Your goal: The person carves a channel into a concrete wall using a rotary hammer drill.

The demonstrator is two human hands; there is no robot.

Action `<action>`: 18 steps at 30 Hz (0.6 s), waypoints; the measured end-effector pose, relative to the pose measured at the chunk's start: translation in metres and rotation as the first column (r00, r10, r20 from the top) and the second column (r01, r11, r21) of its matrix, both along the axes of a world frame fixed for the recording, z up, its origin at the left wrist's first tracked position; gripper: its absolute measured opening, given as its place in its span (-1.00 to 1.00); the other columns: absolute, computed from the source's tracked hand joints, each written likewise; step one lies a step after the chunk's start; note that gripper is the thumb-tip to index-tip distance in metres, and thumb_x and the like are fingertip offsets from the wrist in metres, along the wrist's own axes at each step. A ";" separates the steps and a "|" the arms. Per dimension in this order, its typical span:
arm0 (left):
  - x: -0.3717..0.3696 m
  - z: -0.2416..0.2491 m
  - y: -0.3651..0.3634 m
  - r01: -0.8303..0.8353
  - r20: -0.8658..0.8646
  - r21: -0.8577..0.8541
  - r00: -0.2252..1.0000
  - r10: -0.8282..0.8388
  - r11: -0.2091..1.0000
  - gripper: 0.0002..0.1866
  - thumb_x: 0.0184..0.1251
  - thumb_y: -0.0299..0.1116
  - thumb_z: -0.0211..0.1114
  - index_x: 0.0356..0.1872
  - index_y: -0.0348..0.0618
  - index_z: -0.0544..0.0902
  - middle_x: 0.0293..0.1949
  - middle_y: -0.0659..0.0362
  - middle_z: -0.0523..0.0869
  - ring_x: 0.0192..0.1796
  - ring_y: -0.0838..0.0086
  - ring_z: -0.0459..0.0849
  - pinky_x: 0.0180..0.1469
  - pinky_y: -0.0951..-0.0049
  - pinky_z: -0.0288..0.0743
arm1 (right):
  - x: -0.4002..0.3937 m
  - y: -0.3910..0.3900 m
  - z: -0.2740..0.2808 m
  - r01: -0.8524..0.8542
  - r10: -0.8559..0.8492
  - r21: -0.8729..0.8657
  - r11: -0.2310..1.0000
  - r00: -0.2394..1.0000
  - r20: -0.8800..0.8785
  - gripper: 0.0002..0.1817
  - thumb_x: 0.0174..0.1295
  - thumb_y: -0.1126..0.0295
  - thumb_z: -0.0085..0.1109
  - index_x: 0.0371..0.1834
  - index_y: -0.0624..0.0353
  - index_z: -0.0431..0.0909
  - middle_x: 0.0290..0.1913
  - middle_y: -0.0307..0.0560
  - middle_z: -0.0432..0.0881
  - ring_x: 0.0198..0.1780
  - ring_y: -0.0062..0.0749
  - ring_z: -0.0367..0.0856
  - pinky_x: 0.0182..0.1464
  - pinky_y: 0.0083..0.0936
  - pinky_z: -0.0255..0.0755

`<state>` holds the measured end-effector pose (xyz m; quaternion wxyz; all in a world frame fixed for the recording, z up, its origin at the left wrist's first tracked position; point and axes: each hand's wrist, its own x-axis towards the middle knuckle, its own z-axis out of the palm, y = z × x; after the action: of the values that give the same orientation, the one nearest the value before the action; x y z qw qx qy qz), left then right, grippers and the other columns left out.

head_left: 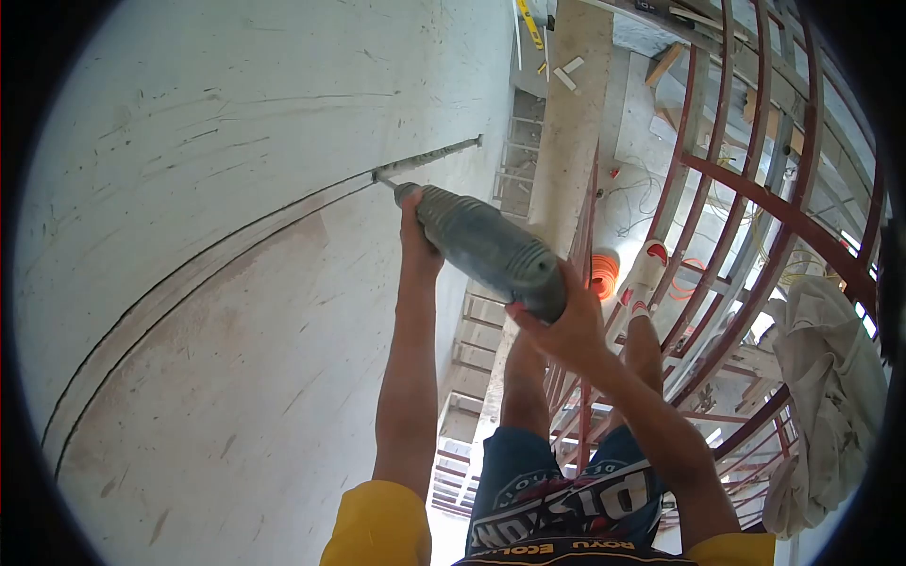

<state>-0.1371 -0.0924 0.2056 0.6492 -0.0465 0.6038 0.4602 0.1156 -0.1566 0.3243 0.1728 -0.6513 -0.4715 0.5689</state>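
Observation:
A grey-green, dust-covered demolition hammer (486, 243) points up and left at the wall (311, 330). Its chisel bit (384, 178) meets the wall at the lower end of a chipped-out groove (429, 158). From there, two parallel cut lines (203, 250) curve down to the left, with the wall surface between them still in place. My left hand (420, 231) grips the front of the tool near the bit, fingers partly hidden behind it. Around the rear end is my right hand (571, 325), closed on the body; its far fingers are hidden.
I stand high on a narrow ledge (572, 123) beside the wall. Dark red metal railings (793, 203) run along the right, with a pale cloth (821, 406) hung over them. Below lie an orange coil (604, 275), loose cables and wood pieces. A yellow level (530, 24) is at the top.

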 end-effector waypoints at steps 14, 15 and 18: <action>-0.038 0.031 -0.017 0.029 0.286 0.018 0.958 -0.033 0.999 -0.38 0.20 0.23 0.21 -0.19 -0.26 0.61 -0.22 0.00 0.72 -0.16 0.22 0.72 -0.10 0.20 0.68 | -0.071 -0.021 0.055 -0.215 0.201 0.110 0.970 0.972 0.123 -0.16 0.09 0.10 0.45 0.39 0.21 0.28 -0.35 0.05 0.69 -0.41 -0.04 0.73 -0.34 -0.14 0.57; -0.037 0.038 -0.017 0.031 0.379 0.039 0.924 -0.043 0.999 -0.37 0.20 0.24 0.20 -0.18 -0.26 0.63 -0.26 0.00 0.73 -0.19 0.24 0.72 -0.11 0.22 0.67 | -0.075 -0.021 0.059 -0.205 0.190 0.117 0.972 0.974 0.123 -0.16 0.09 0.10 0.45 0.39 0.21 0.28 -0.35 0.05 0.69 -0.41 -0.04 0.73 -0.34 -0.14 0.57; -0.032 0.056 -0.017 -0.186 0.317 -0.032 0.930 0.187 0.982 -0.33 0.16 0.25 0.23 -0.13 -0.27 0.63 -0.17 0.00 0.71 -0.11 0.26 0.70 -0.12 0.25 0.67 | -0.085 -0.019 0.072 -0.274 0.270 0.095 0.957 0.961 0.054 -0.11 0.13 0.09 0.41 0.44 0.29 0.20 -0.35 0.13 0.65 -0.47 -0.09 0.70 -0.48 -0.21 0.53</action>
<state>-0.1687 -0.1098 0.2612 0.6915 -0.1780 0.4841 0.5058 0.0303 -0.1753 0.3959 0.1162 -0.5820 -0.5885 0.5491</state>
